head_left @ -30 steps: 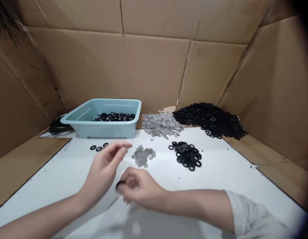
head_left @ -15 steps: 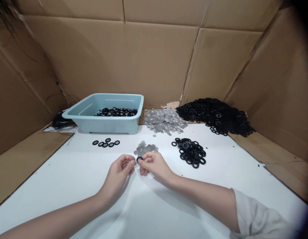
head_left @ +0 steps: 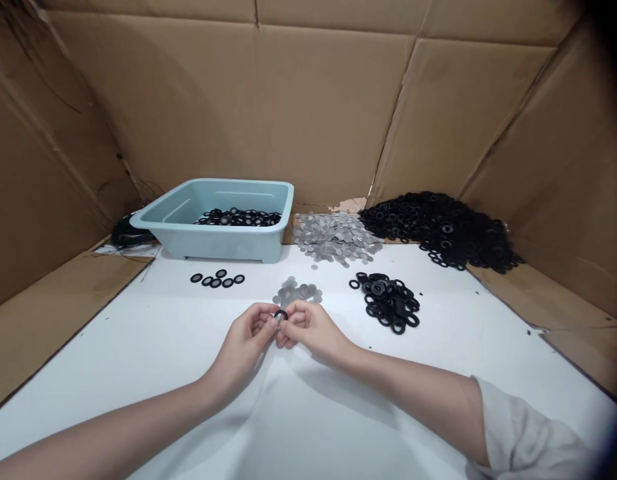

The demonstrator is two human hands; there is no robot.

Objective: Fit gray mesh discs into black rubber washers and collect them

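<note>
Between my two hands, a black rubber ring [head_left: 281,313] is held upright just above the white table. My right hand [head_left: 311,328] pinches its right side between thumb and fingers. My left hand [head_left: 248,337] is closed at its left side, thumb and forefinger pressed on a small pale grey disc [head_left: 278,320] that lies against the ring's opening. Fingertips partly hide both pieces. Just beyond my hands lies a small spread of grey discs [head_left: 301,292]. A loose heap of black rings [head_left: 391,303] is to the right, and several rings with grey centres [head_left: 216,283] lie to the left.
A light blue plastic tub [head_left: 223,241] at the back left holds many black rings with grey centres. Behind, a larger pile of grey discs [head_left: 338,237] adjoins a big mound of black rings [head_left: 438,227]. Cardboard walls [head_left: 328,113] enclose the white table [head_left: 308,427].
My left hand has moved right to meet the ring in my right hand, bringing the grey disc against it. The whole view has shifted slightly.
</note>
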